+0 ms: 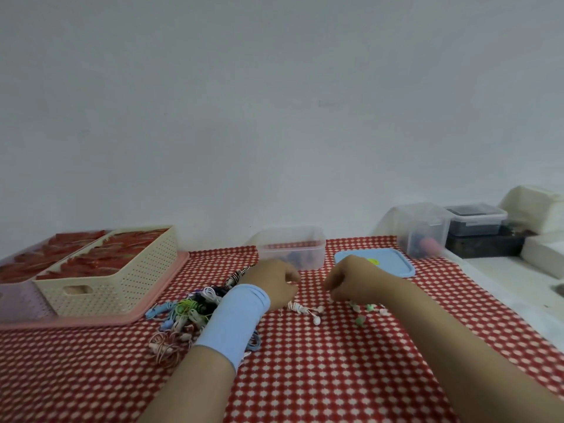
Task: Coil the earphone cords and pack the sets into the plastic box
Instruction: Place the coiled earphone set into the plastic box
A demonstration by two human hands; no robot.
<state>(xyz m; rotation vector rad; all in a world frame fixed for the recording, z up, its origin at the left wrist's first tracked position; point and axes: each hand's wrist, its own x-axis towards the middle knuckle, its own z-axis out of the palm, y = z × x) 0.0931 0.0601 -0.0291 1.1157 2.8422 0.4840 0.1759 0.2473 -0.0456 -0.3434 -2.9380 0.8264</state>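
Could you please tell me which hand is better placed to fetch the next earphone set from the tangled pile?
Left. The left hand is beside the tangled multicoloured earphone pile; the right hand is farther away, over the loose white-and-green earbuds.

This looks like a small home-run packing bench rather than a factory floor or shop counter. A red-and-white checked cloth [320, 370] covers the table, which is pushed against a bare, pale painted wall [274, 102]. At the left of the frame a cream perforated basket [122, 279] full of red packets sits on a pink tray [158, 288]. A heap of coiled earphone sets [189, 309] in mixed colours lies loose in the lower middle. Household food-storage tubs serve as bins: a clear plastic box [291, 250] at centre, its blue lid [396, 264] beside it, and more lidded containers [474, 222] stacked at the right edge.
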